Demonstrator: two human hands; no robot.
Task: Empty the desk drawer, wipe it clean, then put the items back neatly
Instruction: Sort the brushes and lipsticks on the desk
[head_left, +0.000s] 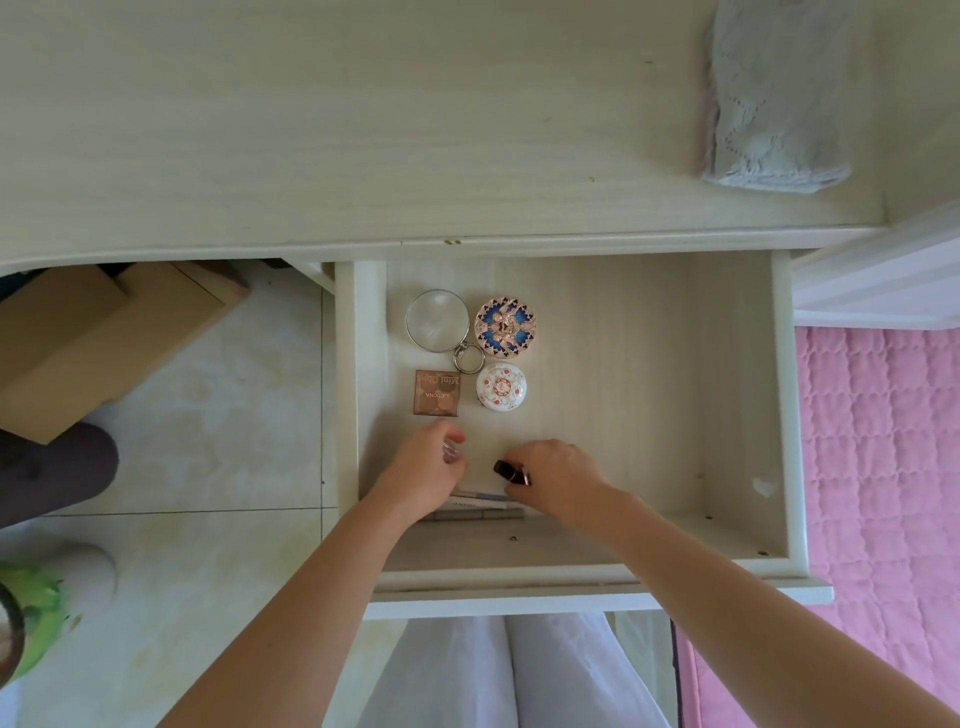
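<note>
The pale drawer (649, 395) stands pulled out below the desk top. At its left side lie a round clear mirror with a ring (438, 322), a blue patterned round case (505, 326), a brown square palette (437, 392) and a white flowered round case (500, 386). My left hand (434, 465) holds a small clear item near the drawer's front left. Beside it, my right hand (558, 478) grips a small dark tube (511, 472). Several slim pens (480, 506) lie under both hands along the front wall.
A folded grey-blue cloth (769, 98) lies on the desk top (311, 130) at the back right. A cardboard box (98, 338) sits on the tiled floor to the left. A pink quilt (883, 467) borders the drawer's right side.
</note>
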